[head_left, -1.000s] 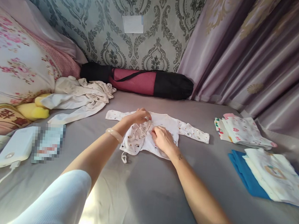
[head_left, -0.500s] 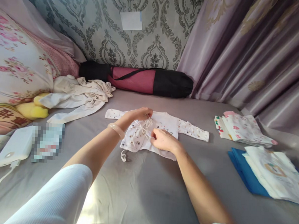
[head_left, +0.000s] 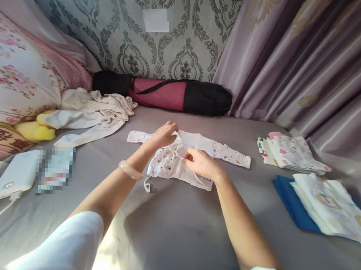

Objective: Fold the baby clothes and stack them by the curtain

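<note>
A small white printed baby top (head_left: 195, 146) lies spread on the grey bed sheet (head_left: 175, 231), sleeves out to both sides. My left hand (head_left: 164, 135), a pale bangle on its wrist, pinches a thin tie string near the garment's collar. My right hand (head_left: 200, 164) is closed in a pinch on the other tie string at the garment's front. The strings (head_left: 172, 152) run between the two hands. A loose tie loop hangs off the lower left hem.
Unfolded pale clothes (head_left: 93, 114) are heaped at the left by a floral pillow (head_left: 20, 78) and a yellow plush toy (head_left: 35, 129). A red and black rolled bag (head_left: 164, 94) lies against the wall. Folded cloths (head_left: 291, 153) and a blue one under a white one (head_left: 322, 199) sit right. A white device (head_left: 11, 176) is at the left.
Both hands have lifted slightly and drawn the tie strings apart over the garment's front. The view has tilted a little downward.
</note>
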`<state>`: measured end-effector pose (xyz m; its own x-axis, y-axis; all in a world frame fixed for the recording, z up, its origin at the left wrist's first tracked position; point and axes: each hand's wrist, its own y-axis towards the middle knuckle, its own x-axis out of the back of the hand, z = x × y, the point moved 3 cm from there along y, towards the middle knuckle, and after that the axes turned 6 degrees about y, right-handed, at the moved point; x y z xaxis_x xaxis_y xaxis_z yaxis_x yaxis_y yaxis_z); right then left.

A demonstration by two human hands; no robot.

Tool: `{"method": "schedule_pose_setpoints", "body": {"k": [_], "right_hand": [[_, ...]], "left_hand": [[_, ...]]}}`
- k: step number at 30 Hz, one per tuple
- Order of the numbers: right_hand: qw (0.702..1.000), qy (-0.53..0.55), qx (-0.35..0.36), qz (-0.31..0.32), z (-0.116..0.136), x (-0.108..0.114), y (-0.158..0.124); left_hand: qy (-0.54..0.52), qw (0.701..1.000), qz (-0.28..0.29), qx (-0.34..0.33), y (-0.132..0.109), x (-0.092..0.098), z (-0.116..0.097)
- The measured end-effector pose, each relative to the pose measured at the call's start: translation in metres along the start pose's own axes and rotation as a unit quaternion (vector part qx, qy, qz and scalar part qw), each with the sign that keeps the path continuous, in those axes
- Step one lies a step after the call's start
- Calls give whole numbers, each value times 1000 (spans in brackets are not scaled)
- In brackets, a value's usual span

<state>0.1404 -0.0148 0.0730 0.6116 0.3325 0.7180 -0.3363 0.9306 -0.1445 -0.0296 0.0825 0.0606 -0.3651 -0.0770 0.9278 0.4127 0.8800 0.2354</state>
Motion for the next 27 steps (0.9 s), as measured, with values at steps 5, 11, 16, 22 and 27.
{"method": "schedule_pose_setpoints", "body": {"k": [5, 11, 16, 22, 27], "right_hand": [[1000, 19, 4, -16, -3, -4, 6], [999, 14, 23, -18, 1, -10, 5], [999, 6, 26, -18, 2, -9, 4], [999, 4, 32, -35, -1, -8, 7], [998, -9, 32, -61, -1, -6, 8]], "left_hand": [[-43, 987, 156, 6, -62, 0, -26], [45, 989, 109, 91, -94, -28, -36], [105, 972, 133, 163, -96, -23, -47], [68, 968, 76, 228, -93, -14, -58], [-146, 953, 67, 259, -87, -22, -65]]}}
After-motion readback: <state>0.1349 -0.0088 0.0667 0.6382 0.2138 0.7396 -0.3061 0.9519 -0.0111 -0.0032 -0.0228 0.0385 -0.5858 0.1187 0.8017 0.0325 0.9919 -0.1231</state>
